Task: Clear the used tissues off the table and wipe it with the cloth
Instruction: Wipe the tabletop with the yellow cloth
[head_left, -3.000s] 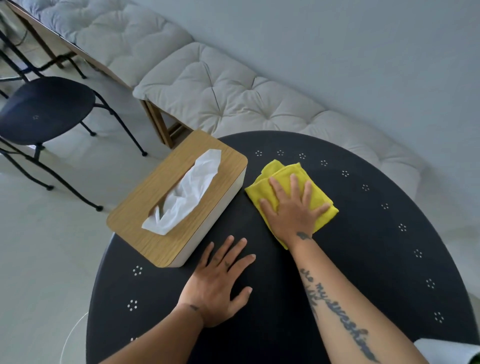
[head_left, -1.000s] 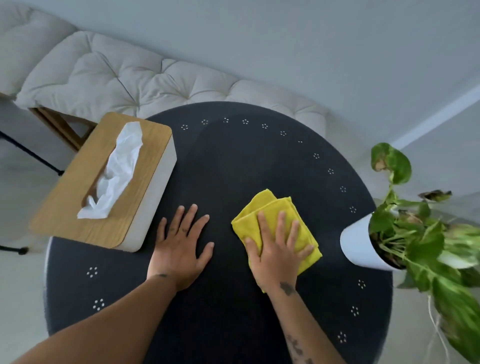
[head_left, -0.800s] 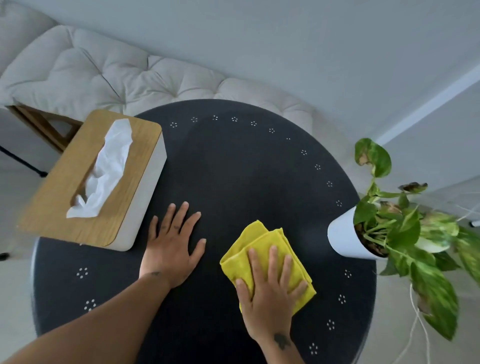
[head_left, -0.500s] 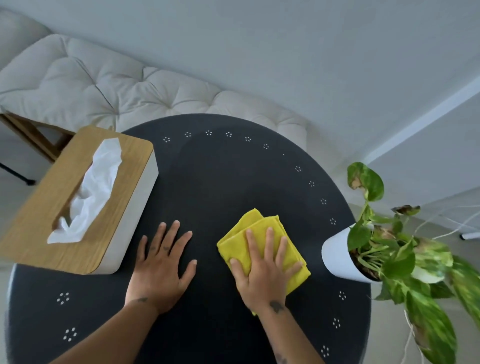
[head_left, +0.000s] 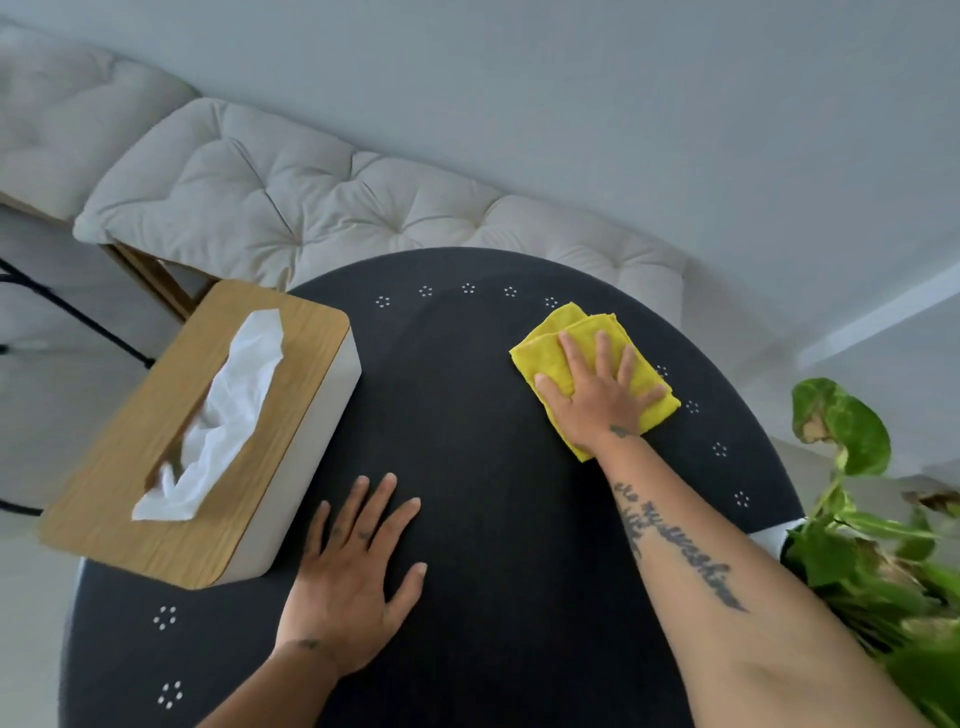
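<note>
A folded yellow cloth lies flat on the round black table, near its far right rim. My right hand presses down on the cloth with fingers spread, arm stretched out over the table. My left hand rests palm down on the bare tabletop near the front, fingers apart, holding nothing. No loose used tissues show on the table.
A tissue box with a wooden lid and a white tissue poking out sits at the table's left edge. A potted plant stands at the right edge. A cushioned bench runs along the wall behind.
My right hand has pushed the cloth from the table's middle front out toward the far right rim. My left hand has stayed flat on the table. The view has shifted.
</note>
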